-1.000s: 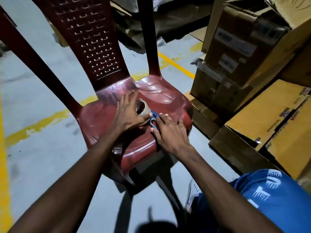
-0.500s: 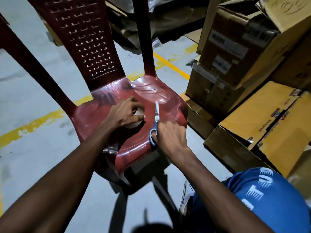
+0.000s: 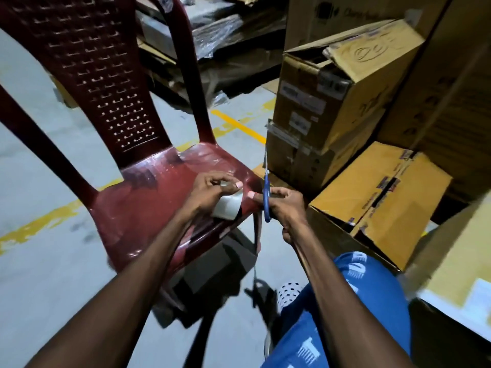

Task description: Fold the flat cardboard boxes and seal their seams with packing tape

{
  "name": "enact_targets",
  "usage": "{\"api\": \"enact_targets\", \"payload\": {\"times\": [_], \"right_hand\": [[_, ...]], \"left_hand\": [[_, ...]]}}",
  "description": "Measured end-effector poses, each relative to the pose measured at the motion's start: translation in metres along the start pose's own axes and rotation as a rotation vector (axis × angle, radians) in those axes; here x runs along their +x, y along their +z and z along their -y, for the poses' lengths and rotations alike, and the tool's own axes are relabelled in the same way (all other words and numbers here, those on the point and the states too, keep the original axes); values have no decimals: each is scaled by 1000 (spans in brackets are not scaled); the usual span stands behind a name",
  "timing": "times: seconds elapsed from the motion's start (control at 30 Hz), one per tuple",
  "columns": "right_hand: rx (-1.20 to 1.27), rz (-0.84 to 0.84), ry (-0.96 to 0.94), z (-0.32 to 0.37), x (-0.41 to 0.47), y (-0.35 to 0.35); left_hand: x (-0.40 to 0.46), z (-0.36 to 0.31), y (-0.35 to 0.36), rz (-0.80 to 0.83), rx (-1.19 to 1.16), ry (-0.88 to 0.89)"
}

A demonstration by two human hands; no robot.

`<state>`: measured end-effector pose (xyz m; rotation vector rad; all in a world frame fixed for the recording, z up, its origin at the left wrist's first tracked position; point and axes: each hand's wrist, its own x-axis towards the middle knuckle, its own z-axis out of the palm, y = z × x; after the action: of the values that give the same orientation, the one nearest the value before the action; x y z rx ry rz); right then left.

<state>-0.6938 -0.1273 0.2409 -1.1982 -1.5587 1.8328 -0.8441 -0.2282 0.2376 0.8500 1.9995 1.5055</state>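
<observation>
My left hand (image 3: 210, 191) curls round the tape roll (image 3: 228, 205), lifted just above the front edge of the red chair (image 3: 148, 197). My right hand (image 3: 283, 203) grips the blue-handled scissors (image 3: 266, 197), blades pointing up and together. I should pick the tape's free end loose with my thumbnail before turning to the cardboard boxes (image 3: 380, 197) beyond, keeping those blades away from my fingers.

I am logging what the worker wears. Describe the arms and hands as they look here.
Both forearms are bare, with no sleeves in view. The left hand and the right hand wear no gloves, and no watch, ring or wristband shows. The fingernails look short and pale. Blue cloth with white lettering covers the leg below.
</observation>
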Motion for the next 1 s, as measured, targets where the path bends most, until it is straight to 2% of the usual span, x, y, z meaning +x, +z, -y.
{"api": "enact_targets", "payload": {"times": [0.13, 0.23, 0.47, 0.77, 1.0], "right_hand": [[100, -16, -133, 18, -14, -34], [156, 9, -204, 29, -27, -72], [-58, -162, -376, 32, -51, -196], [-211, -553, -252, -1, -117, -358], [-71, -751, -198, -34, -147, -417]], "left_hand": [[-19, -35, 41, 140, -198, -69], [-21, -53, 75, 233, -262, -74], [-25, -91, 188, 540, -192, 1], [-87, -124, 356, 838, -110, 82], [-117, -118, 423, 1058, -36, 142]]}}
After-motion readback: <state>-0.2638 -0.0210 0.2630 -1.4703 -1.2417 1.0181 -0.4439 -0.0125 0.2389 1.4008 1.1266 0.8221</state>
